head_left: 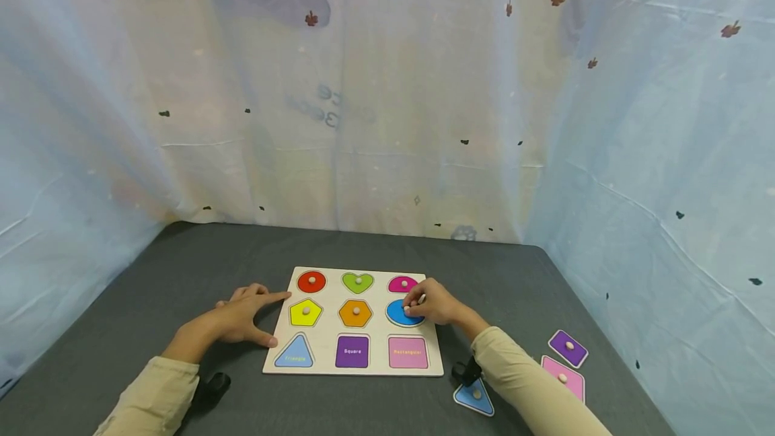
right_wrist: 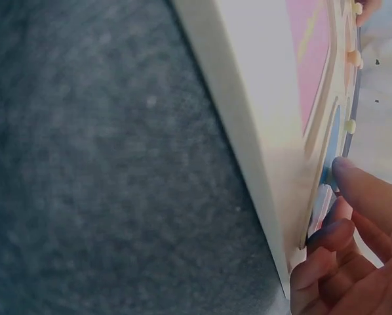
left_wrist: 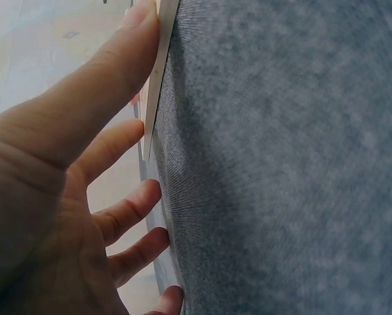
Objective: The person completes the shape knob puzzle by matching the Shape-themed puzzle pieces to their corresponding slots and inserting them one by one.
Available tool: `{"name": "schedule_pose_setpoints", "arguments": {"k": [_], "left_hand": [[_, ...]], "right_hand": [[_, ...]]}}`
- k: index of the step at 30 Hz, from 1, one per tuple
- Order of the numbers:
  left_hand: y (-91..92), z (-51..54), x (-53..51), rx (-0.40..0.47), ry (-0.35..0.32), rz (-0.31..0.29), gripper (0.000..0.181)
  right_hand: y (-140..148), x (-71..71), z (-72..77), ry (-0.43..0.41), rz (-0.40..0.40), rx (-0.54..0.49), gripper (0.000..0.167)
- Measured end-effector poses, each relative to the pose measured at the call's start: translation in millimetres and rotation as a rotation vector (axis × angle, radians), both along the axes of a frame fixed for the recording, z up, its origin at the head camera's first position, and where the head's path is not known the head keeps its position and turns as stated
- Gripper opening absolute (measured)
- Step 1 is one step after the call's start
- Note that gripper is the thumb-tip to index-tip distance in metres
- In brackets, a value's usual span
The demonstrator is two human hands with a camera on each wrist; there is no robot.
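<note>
A wooden shape puzzle board [head_left: 325, 328] lies flat on the dark cloth. Against its left edge rests my left hand [head_left: 242, 315], thumb and index finger spread along the rim; in the left wrist view the other fingers [left_wrist: 134, 211] are spread apart. Over the board's right side, my right hand [head_left: 440, 303] pinches the blue oval piece [head_left: 398, 315] at its knob, which the fingertips mostly hide. That oval sits in or right at its slot; whether it is fully seated I cannot tell. Red circle [head_left: 305, 283], green heart [head_left: 350, 280], magenta semicircle [head_left: 397, 282], yellow pentagon [head_left: 299, 316] and orange hexagon [head_left: 348, 318] pieces fill their slots.
The bottom row shows printed triangle [head_left: 296, 350], square [head_left: 352, 342] and rectangle [head_left: 408, 342] recesses without knobs. Right of the board lie a purple piece [head_left: 563, 348], a pink piece [head_left: 572, 387] and, partly behind the right wrist, a blue triangle piece [head_left: 469, 398]. Curtains [head_left: 375, 120] surround the table.
</note>
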State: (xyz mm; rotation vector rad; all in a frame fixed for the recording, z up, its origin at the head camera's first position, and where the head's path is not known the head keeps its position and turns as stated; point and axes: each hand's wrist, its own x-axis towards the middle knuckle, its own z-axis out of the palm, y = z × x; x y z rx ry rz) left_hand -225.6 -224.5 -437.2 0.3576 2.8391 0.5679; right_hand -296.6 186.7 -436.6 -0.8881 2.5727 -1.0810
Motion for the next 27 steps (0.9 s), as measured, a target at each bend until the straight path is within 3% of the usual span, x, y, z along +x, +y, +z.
{"name": "schedule_pose_setpoints", "arguments": {"k": [9,17,27], "left_hand": [[0.4,-0.1,1.3,0.003,-0.012,0.004,0.101],[-0.2,-0.9,-1.9,0.003,-0.006,0.003,0.102],[-1.6,-3.1,-2.7,-0.006,-0.001,-0.003,0.101]], "right_hand": [[0.9,2.6,3.2,0.045,0.088,-0.027,0.008],[5.0,1.1,3.4,0.001,-0.013,0.018,0.017],[14.3,11.6,13.9,0.035,-0.017,0.010,0.018]]}}
